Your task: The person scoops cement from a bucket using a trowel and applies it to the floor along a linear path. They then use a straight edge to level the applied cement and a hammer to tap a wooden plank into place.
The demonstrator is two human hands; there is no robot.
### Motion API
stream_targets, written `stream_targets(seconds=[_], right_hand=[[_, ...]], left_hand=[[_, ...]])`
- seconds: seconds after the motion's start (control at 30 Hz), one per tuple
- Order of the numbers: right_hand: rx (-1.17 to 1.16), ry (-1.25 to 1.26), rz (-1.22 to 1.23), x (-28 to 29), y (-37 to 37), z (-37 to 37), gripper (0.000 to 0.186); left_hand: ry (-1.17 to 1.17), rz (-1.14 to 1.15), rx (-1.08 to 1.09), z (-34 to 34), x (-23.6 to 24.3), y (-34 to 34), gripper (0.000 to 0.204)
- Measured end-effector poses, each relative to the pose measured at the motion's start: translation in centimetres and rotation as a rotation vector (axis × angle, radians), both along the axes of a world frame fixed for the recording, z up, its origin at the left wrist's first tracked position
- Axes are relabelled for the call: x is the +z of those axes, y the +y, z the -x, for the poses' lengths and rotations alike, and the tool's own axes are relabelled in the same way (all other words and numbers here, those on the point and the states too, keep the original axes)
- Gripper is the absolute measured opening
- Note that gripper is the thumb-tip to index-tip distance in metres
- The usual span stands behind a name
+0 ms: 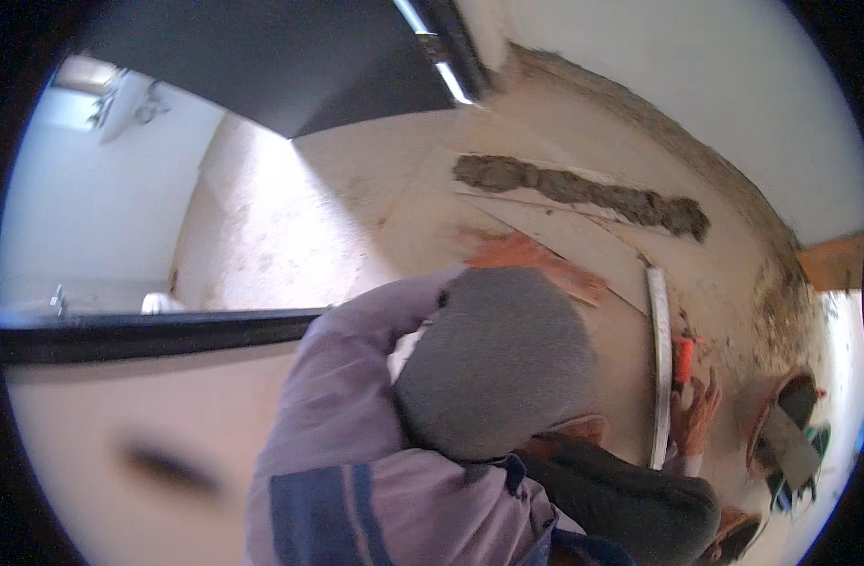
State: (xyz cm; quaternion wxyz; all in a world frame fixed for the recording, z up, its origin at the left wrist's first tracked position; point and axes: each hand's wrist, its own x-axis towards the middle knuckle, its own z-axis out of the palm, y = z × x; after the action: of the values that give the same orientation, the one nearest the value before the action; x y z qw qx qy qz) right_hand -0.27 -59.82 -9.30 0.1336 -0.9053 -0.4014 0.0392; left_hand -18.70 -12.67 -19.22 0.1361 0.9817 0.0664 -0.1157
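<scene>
Our straightedge [660, 363] stands on edge on the floor tiles [564, 236]. Tiles beyond it look laid; past them a mortar strip [583, 189] is bare, so bedding remains, we judge. One hand [696, 415] touches the straightedge, fingers loosely spread by an orange tool [683, 358]. Whose hand it is, we can't tell. Beside the straightedge, a person's grey cap [498, 358].

grey knit cap [498, 363]: matt, soft cloth. lilac jacket [356, 443] below cap: smooth fabric. right of cap, straightedge [660, 358]: pale smooth metal. above cap, mortar strip [583, 193]: rough, grainy, on smooth tiles [545, 231].
</scene>
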Motion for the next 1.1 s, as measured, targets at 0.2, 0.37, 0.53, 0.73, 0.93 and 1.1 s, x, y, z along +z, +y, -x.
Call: stream_targets(seconds=[0.2, 0.37, 0.53, 0.73, 0.93, 1.1], right_hand=[[0.127, 0.126, 0.162, 3.6, -0.9, -9.2, 0.045], [0.102, 0.320, 0.286, 6.8, 6.3, -14.3, 0.040], [0.038, 0.339, 0.504, 10.0, 13.2, -16.7, 0.035], [-0.159, 0.349, 0.657, 9.1, 13.2, -25.5, 0.037], [-0.375, 0.867, -0.085, 3.5, 18.1, -23.9, 0.037], [-0.706, 1.277, -0.614, -4.1, 11.8, -21.2, 0.038]], left_hand=[[-0.184, -0.036, 0.204, 14.3, 6.2, 9.4, 0.038], [0.256, 0.162, 0.391, 18.9, 5.3, 14.8, 0.045], [0.338, 0.416, 0.417, 18.6, 3.8, 16.1, 0.053], [-0.107, 0.894, 0.864, 11.7, 1.5, 17.9, 0.063], [-0.584, 1.365, 1.130, 14.5, -10.8, 23.3, 0.066], [-0.572, 1.827, 0.911, 9.9, -11.1, 19.8, 0.041]])
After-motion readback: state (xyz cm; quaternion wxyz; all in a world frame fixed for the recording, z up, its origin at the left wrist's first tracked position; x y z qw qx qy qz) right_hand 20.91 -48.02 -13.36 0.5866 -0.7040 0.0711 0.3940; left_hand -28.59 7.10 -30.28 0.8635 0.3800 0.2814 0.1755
